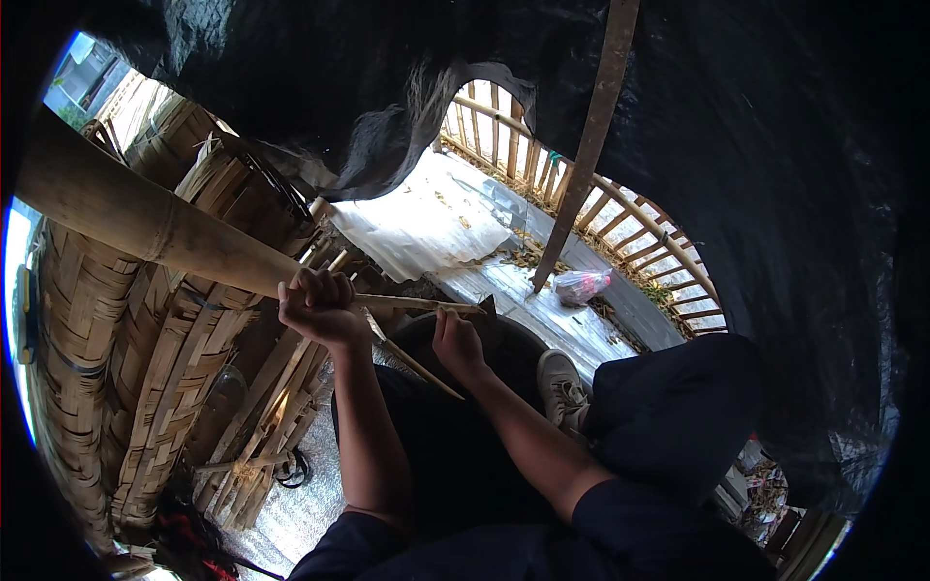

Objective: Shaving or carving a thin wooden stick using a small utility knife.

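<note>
A thick bamboo pole [165,228] slants in from the upper left and tapers toward my left hand [320,308]. That hand is closed in a fist around the bamboo at the pole's near end. Beyond the fist a thin pale bamboo strip [407,303] runs to the right; whether it is one piece with the pole is hidden by my fingers. My right hand [458,347] is closed in a pinch at the strip's far end. Beside it sticks up a small dark pointed piece [487,307], too dim to name. Below, a second thin strip [423,369] slants down toward my lap.
Stacked woven bamboo panels [77,358] and loose slats [262,426] crowd the left. Black sheeting [775,174] hangs overhead and right, with an upright wooden post [588,145]. Past my shoe [562,387] lie a plastic bag [581,287], pale corrugated sheet [417,218] and a slatted fence [620,228].
</note>
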Available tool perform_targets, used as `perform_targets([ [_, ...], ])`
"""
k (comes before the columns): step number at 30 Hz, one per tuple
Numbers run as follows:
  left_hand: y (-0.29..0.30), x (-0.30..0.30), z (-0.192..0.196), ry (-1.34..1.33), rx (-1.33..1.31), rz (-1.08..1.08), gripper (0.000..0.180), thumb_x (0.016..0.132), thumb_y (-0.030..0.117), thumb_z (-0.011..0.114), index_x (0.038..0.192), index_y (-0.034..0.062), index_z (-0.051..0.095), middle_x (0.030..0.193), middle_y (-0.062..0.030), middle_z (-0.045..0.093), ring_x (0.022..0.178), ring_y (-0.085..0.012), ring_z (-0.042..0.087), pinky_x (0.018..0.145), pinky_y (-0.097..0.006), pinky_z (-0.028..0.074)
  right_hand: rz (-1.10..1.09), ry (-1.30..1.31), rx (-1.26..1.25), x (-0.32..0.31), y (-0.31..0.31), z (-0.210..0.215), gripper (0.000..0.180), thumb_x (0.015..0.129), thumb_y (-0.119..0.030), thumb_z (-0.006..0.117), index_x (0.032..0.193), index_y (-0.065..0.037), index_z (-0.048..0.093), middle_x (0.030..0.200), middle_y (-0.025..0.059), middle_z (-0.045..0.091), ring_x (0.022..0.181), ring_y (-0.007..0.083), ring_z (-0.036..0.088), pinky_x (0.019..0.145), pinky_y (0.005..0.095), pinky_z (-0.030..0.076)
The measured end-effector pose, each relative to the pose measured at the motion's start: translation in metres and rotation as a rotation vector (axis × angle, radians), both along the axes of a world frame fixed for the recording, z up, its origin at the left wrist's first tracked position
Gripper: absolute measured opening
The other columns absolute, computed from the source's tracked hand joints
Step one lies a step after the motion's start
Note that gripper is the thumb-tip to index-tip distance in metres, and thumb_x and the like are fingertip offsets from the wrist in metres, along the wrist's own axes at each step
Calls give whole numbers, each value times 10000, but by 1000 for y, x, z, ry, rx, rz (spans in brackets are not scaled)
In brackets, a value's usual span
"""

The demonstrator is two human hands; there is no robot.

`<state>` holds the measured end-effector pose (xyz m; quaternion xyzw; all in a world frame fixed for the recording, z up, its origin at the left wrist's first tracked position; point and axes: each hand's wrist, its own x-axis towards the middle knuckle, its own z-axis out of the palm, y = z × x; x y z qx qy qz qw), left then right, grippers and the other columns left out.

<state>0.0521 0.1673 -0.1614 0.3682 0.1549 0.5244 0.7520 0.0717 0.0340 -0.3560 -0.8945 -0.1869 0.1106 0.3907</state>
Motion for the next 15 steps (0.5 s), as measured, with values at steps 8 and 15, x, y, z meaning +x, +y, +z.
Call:
perform_targets([
  [8, 5, 0, -7, 29, 8, -46, 453, 874, 457, 327, 541, 164, 231, 455, 46, 130, 398, -93, 85, 404, -276, 111, -69, 135, -207, 7, -51, -50, 367, 958, -275, 399, 771, 2, 551, 653, 255, 606, 634, 419, 622, 568, 486, 519],
  [15, -2, 2, 1, 32, 24, -41, 451, 868, 450, 338, 535, 165, 233, 451, 48, 130, 409, -89, 78, 406, -274, 103, -17, 147, -194, 9, -51, -37, 419, 968, -322, 345, 807, -6, 567, 724, 257, 627, 736, 407, 639, 644, 493, 523],
])
